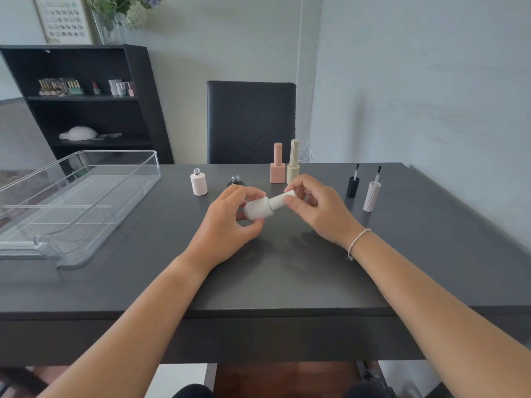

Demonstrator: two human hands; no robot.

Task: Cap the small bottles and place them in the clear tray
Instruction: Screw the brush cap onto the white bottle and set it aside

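My left hand point(230, 222) grips the body of a white bottle point(258, 208), tilted above the table's middle. My right hand point(316, 208) pinches its white cap point(280, 200), which sits on the bottle's neck. An uncapped pale pink bottle point(198, 183) and an uncapped black bottle point(235, 180) stand behind my left hand. A capped pink bottle point(277, 165) and a capped cream bottle point(293, 163) stand at the back. To the right, a black brush cap point(352, 185) and a pale ribbed brush cap point(372, 196) stand upside down. The clear tray point(86, 202) lies at the left and holds nothing.
The dark table point(287, 282) has its front edge near me. A black chair point(250, 122) stands behind it, a black shelf unit point(86, 101) with small bottles at the back left, and a wall close on the right.
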